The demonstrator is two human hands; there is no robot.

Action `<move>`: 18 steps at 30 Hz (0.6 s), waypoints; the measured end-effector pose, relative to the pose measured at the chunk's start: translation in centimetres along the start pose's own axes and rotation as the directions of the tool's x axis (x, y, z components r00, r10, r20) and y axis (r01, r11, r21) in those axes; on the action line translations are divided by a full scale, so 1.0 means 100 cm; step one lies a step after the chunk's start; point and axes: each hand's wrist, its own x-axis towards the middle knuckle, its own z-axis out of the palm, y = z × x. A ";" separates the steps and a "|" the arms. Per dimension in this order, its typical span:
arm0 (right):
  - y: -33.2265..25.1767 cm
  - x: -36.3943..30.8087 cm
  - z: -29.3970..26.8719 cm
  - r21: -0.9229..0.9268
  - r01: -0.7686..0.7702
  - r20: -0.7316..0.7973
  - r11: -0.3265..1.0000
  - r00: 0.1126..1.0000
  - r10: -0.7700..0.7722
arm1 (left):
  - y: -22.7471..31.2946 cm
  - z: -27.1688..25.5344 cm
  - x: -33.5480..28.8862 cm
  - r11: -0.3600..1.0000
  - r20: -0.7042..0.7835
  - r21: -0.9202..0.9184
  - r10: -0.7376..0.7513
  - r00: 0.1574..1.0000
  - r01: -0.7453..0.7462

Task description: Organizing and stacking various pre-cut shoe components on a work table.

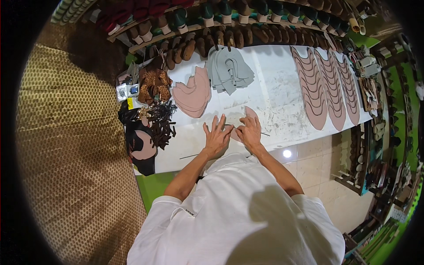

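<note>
A pink, pointed-oval shoe piece (251,113) lies on the white worktable, partly hidden under my right hand. My left hand (217,136) rests at its left side, with three fingers spread and the thumb and forefinger closed together over the piece. Close beside those fingertips, my right hand (250,131) is bent over the piece, fingers drawn together. What either hand pinches is too small to make out. From beneath the right hand sticks out the end of a thin dark rod (265,134). Another thin dark rod (189,157) lies left of my left forearm.
Stacked pink pieces (191,98) and grey cut pieces (227,73) lie farther back. Three rows of overlapping pink pieces (327,88) cover the table's right. Leopard-print material (154,84) and dark scraps (163,132) crowd the left. Shoe-lined racks (229,42) stand behind.
</note>
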 end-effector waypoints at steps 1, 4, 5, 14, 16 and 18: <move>-0.001 0.000 0.000 -0.003 -0.003 -0.002 1.000 1.000 0.003 | 0.000 0.001 0.000 1.000 -0.002 0.003 -0.002 1.000 0.002; 0.000 0.000 0.001 -0.012 -0.010 0.008 1.000 1.000 0.010 | 0.004 -0.003 0.001 0.998 -0.006 -0.063 -0.028 1.000 0.028; 0.000 0.000 0.001 -0.013 -0.011 0.008 1.000 1.000 0.011 | 0.007 -0.005 0.002 0.990 -0.006 -0.131 -0.053 0.999 0.052; 0.008 -0.005 -0.007 0.053 0.036 -0.060 0.998 0.998 -0.032 | 0.010 0.005 -0.001 0.999 0.027 -0.050 -0.008 1.000 0.009; 0.014 -0.010 -0.015 0.149 0.012 -0.040 0.989 0.999 -0.006 | 0.010 0.007 -0.003 0.998 0.012 -0.057 -0.012 1.000 0.012; 0.018 -0.012 -0.019 0.174 0.016 -0.006 0.985 1.000 -0.016 | 0.009 0.009 -0.004 0.998 -0.003 -0.064 -0.012 1.000 0.011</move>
